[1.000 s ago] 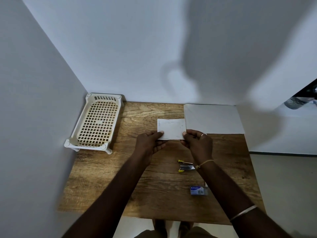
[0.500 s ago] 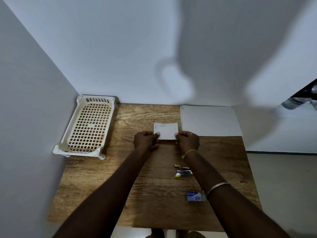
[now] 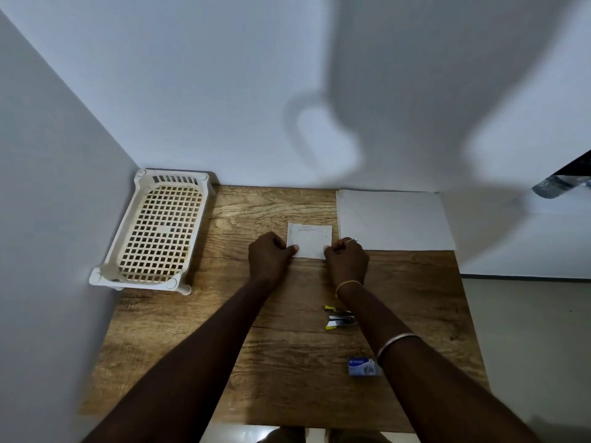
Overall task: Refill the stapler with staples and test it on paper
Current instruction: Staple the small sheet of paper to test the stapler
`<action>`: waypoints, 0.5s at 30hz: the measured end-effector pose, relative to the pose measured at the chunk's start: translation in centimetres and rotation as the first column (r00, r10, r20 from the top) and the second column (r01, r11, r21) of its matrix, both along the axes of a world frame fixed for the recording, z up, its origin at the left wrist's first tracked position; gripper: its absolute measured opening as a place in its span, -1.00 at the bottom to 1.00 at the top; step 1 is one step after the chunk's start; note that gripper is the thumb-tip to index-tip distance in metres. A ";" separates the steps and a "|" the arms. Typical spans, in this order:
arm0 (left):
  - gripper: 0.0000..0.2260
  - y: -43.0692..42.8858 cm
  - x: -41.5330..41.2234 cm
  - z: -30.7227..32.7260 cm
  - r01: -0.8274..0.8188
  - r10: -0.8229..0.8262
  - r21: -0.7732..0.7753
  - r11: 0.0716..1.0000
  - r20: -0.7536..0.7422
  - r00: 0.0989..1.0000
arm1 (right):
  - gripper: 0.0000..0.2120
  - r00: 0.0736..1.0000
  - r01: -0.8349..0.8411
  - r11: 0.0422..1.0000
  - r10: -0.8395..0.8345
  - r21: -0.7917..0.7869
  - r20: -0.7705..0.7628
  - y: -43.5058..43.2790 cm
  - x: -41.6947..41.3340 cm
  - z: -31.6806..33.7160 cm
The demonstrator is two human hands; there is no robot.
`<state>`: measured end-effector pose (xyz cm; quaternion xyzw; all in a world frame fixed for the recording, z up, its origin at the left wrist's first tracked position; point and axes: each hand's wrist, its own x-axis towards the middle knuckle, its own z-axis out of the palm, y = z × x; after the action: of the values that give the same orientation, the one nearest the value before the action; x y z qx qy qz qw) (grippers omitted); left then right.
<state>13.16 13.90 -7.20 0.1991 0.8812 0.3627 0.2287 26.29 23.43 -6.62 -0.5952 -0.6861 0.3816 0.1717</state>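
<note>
The left hand (image 3: 270, 254) and right hand (image 3: 347, 261) are pinching near corners of the small paper (image 3: 309, 239) just beside the large sheet (image 3: 393, 220); the stapler (image 3: 338, 318) is lying by the right forearm.

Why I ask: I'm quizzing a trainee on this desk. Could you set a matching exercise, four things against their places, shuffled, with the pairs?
Things:
1. basket
2. small paper
3. stapler
4. staple box

Places:
A. nearest the front edge of the table
B. held by the left hand and the right hand
C. far-left corner of the table
D. mid-table, just this side of the right hand

Pairs: 1-C, 2-B, 3-D, 4-A
</note>
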 end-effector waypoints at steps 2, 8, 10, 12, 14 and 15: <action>-0.71 -0.2 0.1 -0.1 0.036 -0.036 -0.003 0.999 -0.063 0.997 | -0.88 0.999 -0.033 0.999 0.033 0.015 0.011 0.2 0.2 -0.1; -0.73 -1.9 1.7 0.4 0.445 -0.437 -0.110 0.889 -0.497 0.750 | -0.72 0.847 -0.528 0.678 0.376 0.511 0.376 -0.9 1.8 -0.5; -0.69 -3.2 2.6 -0.1 0.572 -0.582 -0.241 0.784 -0.606 0.542 | -0.63 0.733 -0.679 0.540 0.463 0.497 0.498 -1.8 2.5 -1.3; -0.55 -4.2 3.2 -0.8 0.604 -0.677 -0.342 0.720 -0.539 0.502 | -0.54 0.641 -0.760 0.534 0.523 0.370 0.562 -2.5 2.9 -1.9; -0.46 -4.7 3.6 -1.6 0.631 -0.762 -0.428 0.647 -0.406 0.505 | -0.48 0.548 -0.819 0.516 0.576 0.250 0.607 -2.8 3.3 -2.3; -0.44 -4.9 3.7 -2.0 0.638 -0.785 -0.457 0.619 -0.366 0.500 | -0.46 0.524 -0.832 0.509 0.592 0.219 0.613 -2.9 3.5 -2.3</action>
<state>16.89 9.05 -9.17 0.6075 0.7827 0.0437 0.1279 29.79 20.50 -8.96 -0.2524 -0.9640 0.0770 -0.0320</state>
